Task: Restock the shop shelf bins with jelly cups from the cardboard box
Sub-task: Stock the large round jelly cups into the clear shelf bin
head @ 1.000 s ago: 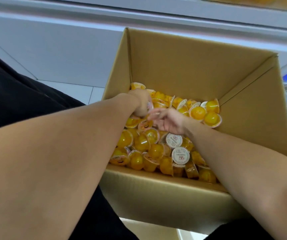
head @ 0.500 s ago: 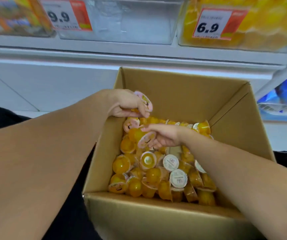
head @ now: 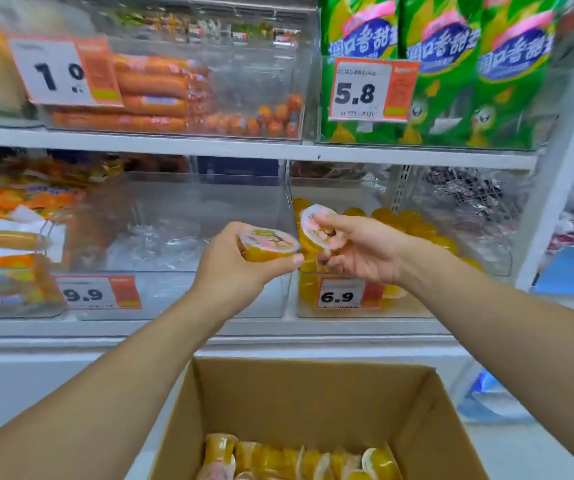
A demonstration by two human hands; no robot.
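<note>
My left hand [head: 233, 268] grips a yellow jelly cup [head: 267, 244] with a printed lid, held upright in front of the shelf. My right hand [head: 358, 251] holds a second jelly cup [head: 316, 225], tilted so its lid faces me. Both hands are raised side by side, at the front of a clear bin [head: 451, 296] tagged 6.9 that holds several yellow jelly cups. Below, the open cardboard box [head: 299, 393] shows more jelly cups [head: 299, 460] at its bottom.
A nearly empty clear bin [head: 192, 292] tagged 9.9 sits left of the jelly bin. Orange snack packs [head: 8, 271] fill the far left bin. The upper shelf holds sausages [head: 153, 95] and green corn-sausage bags [head: 445, 74]. A white shelf upright [head: 555, 188] stands at the right.
Both hands have risen out of the cardboard box, each with a jelly cup, up to the 6.9 bin. The view has tilted upward from the box to the shelves.
</note>
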